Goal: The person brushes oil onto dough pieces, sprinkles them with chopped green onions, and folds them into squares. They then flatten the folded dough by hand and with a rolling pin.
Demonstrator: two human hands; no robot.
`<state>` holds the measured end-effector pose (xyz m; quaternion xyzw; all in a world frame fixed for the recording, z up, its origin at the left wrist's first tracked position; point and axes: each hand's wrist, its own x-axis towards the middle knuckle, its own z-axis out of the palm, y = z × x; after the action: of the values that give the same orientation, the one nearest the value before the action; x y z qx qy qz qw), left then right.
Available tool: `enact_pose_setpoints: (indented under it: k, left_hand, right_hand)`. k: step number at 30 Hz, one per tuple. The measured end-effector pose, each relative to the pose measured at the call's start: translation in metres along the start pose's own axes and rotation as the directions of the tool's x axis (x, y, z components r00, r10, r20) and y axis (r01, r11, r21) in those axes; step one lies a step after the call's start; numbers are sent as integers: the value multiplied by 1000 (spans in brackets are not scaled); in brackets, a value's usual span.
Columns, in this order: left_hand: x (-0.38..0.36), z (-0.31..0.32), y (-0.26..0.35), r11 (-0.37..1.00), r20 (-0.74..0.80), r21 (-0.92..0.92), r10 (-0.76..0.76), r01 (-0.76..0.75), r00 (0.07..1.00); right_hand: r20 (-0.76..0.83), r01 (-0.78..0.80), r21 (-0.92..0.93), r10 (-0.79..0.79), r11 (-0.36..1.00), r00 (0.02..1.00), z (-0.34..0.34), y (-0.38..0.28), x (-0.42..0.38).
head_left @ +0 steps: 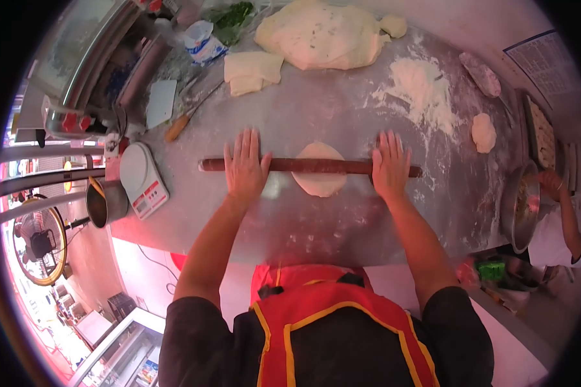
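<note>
A dark wooden rolling pin (281, 165) lies crosswise over a flat round of dough (319, 185) on the metal worktop (290, 226). My left hand (244, 168) rests on the pin left of the dough, palm down and fingers stretched out. To the right of the dough, my right hand (390, 166) lies on the pin in the same way, its fingers extended. Neither hand is wrapped around the pin. The dough shows on both sides of the pin, and the strip under it is hidden.
A large dough mass (323, 39) and a folded dough piece (252, 71) lie at the back. Loose flour (423, 90) is spread at right. A kitchen scale (142, 177) and wooden-handled tool (177, 127) stand left. At far right, another person's hand (550, 183) is by a metal bowl (514, 206).
</note>
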<state>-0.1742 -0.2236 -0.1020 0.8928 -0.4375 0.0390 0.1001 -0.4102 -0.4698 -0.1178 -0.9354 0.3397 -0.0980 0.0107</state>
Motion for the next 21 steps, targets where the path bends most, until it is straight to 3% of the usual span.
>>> enact_pose_setpoints:
  k: [2, 5, 8, 10, 11, 13, 15, 16, 17, 18, 19, 21]
  left_hand:
    - [48, 10, -6, 994, -35, 103, 30, -26, 999]
    - [109, 18, -10, 994, -182, 110, 40, -20, 982]
    - [73, 6, -6, 998, -128, 19, 68, -66, 989]
    - [10, 0, -9, 994, 43, -78, 74, -70, 996]
    - [-28, -7, -3, 990, 13, -129, 62, -59, 998]
    - [-81, -8, -5, 987, -48, -86, 130, -133, 990]
    - [-80, -11, -9, 986, -1, 0, 165, -165, 986]
    - [-72, -17, -7, 988, 58, -59, 146, -143, 988]
    - [-64, -26, -8, 988, 123, -105, 127, -114, 984]
    - [-58, -32, -11, 987, 189, -144, 102, -75, 977]
    - [-65, -33, -12, 980, 50, -170, 116, -106, 992]
    - [-96, -41, -17, 979, 101, -187, -67, 85, 993]
  right_hand:
    - [-59, 6, -62, -10, 998, 998, 14, 6, 46]
    - [-144, -35, -70, 25, 997, 989, 19, 9, 104]
    - [-90, 49, 30, -46, 998, 995, 11, 6, 66]
    - [-3, 62, 107, -62, 992, 998, -8, -3, 0]
    - [55, 50, 169, -60, 984, 997, -14, -3, -38]
    - [0, 151, 293, -157, 944, 988, -42, -7, -95]
    - [11, 169, 353, -184, 920, 983, -54, -1, -94]
    - [17, 188, 394, -212, 900, 977, -57, 2, -91]
    - [-3, 178, 319, -187, 931, 982, -51, 12, -76]
    - [-104, 91, 369, -56, 925, 993, -48, 26, -57]
    - [-183, 13, 430, 73, 903, 980, -49, 41, -35]
    - [-290, -234, 572, 461, 786, 839, -44, 77, 5]
